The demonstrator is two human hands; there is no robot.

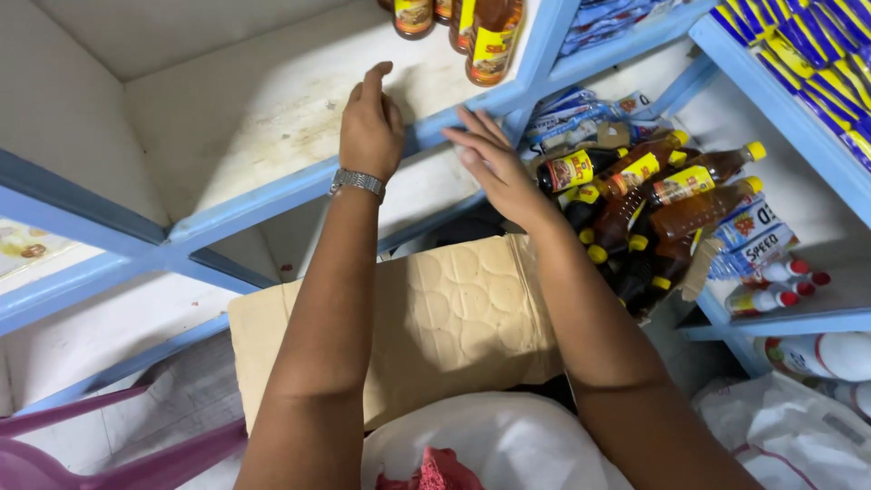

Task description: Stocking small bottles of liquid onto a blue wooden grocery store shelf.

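**2 bare hands at a blue-edged shelf**

The setting is a corner of white shelving [245,109] with pale blue front edges and blue cross-braces; the white boards are scuffed and faintly stained. A lower shelf board at near left is also white, and a purple plastic chair [109,445] shows at the near left corner.

The left hand [370,127], with a metal wristwatch [357,182] on the wrist, rests on the front part of the upper shelf, fingers curled together and empty. The right hand [497,168] lies just right of it, at the blue shelf edge, fingers straight and slightly apart, holding nothing.

Below both forearms sits a flattened brown cardboard sheet [454,318], marked with round impressions. Near the bottom lies a white plastic bag [508,440] with something red at its mouth.

At the far top, 3 upright brown bottles [490,36] with yellow-and-red labels stand on the upper shelf. To the right of the right hand, a heap of similar brown bottles with yellow caps [653,200] lies on its side on a lower shelf. Near right of these lie small white bottles with red caps [771,286]. At far right, rows of blue-and-yellow packets [807,45] fill a slanted shelf.
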